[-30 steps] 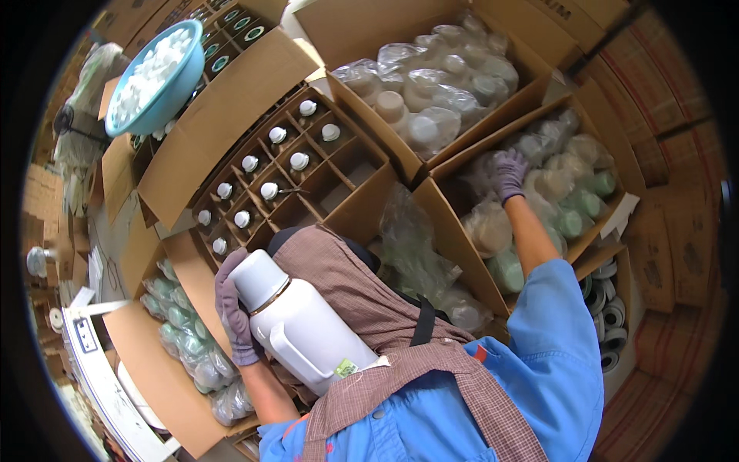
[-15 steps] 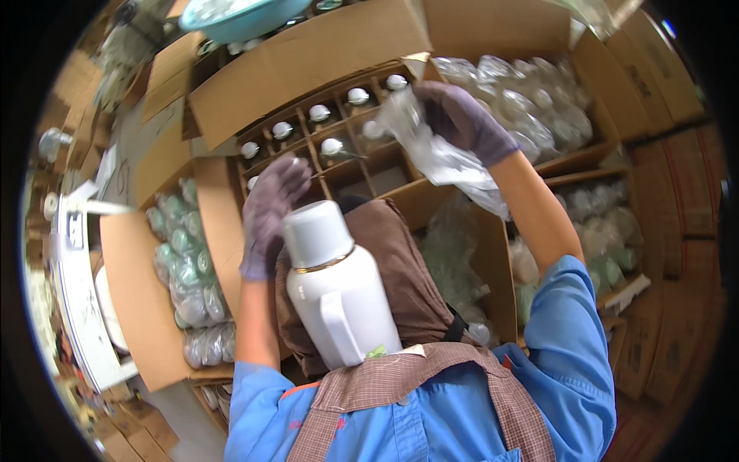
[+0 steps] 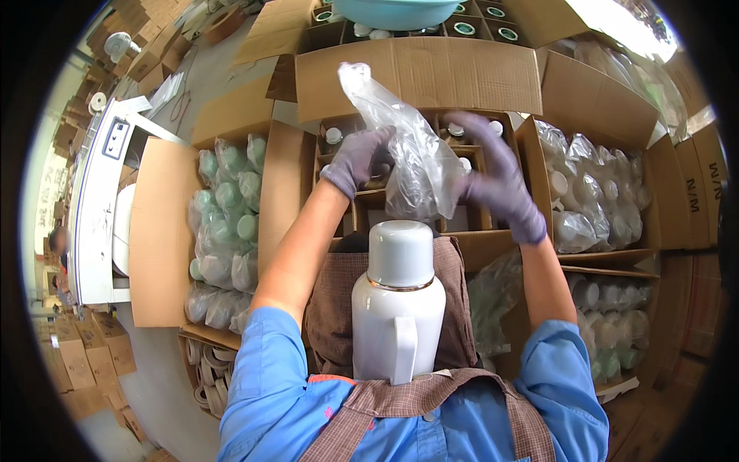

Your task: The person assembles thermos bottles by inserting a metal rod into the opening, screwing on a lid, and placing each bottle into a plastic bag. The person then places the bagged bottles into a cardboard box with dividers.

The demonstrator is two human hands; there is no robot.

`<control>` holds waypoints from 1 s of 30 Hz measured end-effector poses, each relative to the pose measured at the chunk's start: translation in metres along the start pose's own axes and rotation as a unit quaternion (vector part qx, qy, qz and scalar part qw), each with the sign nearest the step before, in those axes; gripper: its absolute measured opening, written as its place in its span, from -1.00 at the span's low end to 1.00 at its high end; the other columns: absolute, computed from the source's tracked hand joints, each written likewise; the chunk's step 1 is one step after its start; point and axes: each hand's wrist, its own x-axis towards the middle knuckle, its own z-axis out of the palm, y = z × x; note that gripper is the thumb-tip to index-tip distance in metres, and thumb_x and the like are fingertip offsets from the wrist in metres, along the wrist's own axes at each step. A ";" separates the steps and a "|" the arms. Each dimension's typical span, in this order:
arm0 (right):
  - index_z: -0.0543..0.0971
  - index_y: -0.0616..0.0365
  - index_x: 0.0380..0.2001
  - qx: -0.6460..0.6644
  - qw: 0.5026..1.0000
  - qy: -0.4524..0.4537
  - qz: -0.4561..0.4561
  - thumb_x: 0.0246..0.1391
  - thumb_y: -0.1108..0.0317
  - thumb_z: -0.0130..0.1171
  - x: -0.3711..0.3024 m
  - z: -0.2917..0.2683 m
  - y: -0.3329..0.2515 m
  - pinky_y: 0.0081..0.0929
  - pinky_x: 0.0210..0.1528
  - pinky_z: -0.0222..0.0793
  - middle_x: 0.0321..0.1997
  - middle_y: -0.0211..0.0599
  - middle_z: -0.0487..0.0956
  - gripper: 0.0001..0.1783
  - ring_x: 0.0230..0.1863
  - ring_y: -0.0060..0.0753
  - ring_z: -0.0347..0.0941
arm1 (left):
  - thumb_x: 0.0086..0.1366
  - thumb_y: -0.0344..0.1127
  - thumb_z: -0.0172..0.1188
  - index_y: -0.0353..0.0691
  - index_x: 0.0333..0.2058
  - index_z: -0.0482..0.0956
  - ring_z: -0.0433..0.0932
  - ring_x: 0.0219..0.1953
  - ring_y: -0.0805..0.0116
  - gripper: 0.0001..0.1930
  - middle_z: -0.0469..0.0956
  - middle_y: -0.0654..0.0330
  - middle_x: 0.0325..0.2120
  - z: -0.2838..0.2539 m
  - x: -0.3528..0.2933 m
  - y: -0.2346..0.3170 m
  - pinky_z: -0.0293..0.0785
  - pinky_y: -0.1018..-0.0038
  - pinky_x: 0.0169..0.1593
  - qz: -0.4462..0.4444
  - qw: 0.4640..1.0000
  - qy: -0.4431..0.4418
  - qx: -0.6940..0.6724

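Note:
A clear plastic bag [image 3: 412,150] hangs crumpled above the divided carton, between my two gloved hands. My left hand [image 3: 359,160] is closed, its fingertips at the bag's left side. On the other side my right hand [image 3: 504,181] is spread open and blurred by motion, with its thumb side close to or touching the bag. A white thermos flask [image 3: 398,319] with a pale grey cap and a side handle stands upright against my brown checked apron [image 3: 331,308]. Neither hand touches it.
White-capped flasks [image 3: 333,135] sit in cells of the divided carton [image 3: 419,73]. Bagged greenish pieces fill a carton [image 3: 158,231] at left; bagged clear pieces [image 3: 573,231] lie in cartons at right. A light-blue basin [image 3: 396,14] rests at the back. A white machine [image 3: 96,208] stands far left.
The plastic bag has passed from my right hand to between both hands. My left hand has moved from beside the flask's cap up to the bag. The flask looks more upright as the view has turned.

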 end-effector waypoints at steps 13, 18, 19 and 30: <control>0.62 0.28 -0.32 0.130 0.928 0.176 0.300 0.17 0.28 0.22 -0.016 0.068 0.073 -0.68 -0.35 0.33 -0.47 -0.50 0.55 -0.76 -0.42 -0.74 0.35 | 0.12 0.06 0.32 -0.29 0.21 0.28 0.28 0.25 0.17 -0.21 0.34 0.03 0.17 0.011 -0.038 0.038 0.34 0.30 0.23 0.076 0.997 -0.003 0.006; 0.64 0.25 -0.37 0.258 0.868 0.187 0.379 0.15 0.22 0.24 -0.014 0.058 0.034 -0.72 -0.41 0.26 -0.50 -0.56 0.52 -0.74 -0.46 -0.76 0.30 | 0.19 -0.44 0.27 -0.33 -0.08 0.57 0.51 0.02 0.29 -0.70 0.56 0.12 -0.06 0.023 -0.060 0.011 0.48 0.42 0.07 -0.066 0.991 0.118 0.016; 0.64 0.24 -0.37 0.268 0.864 0.171 0.390 0.15 0.21 0.25 -0.019 0.050 0.017 -0.72 -0.43 0.25 -0.51 -0.57 0.51 -0.74 -0.47 -0.77 0.29 | 0.20 -0.48 0.24 -0.34 -0.13 0.60 0.53 -0.03 0.30 -0.76 0.59 0.12 -0.11 0.021 -0.071 0.008 0.48 0.43 0.06 -0.082 0.977 0.176 -0.091; 0.53 0.20 -0.12 0.115 0.969 -0.047 0.212 0.08 0.24 0.33 -0.145 0.035 -0.104 -0.50 -0.17 0.43 -0.19 -0.24 0.61 -0.64 -0.20 -0.40 0.55 | 0.12 -0.63 0.20 -0.30 -0.16 0.61 0.59 -0.25 0.27 -0.72 0.59 0.08 -0.28 0.068 -0.248 0.102 0.51 0.51 -0.19 0.147 0.954 0.257 0.052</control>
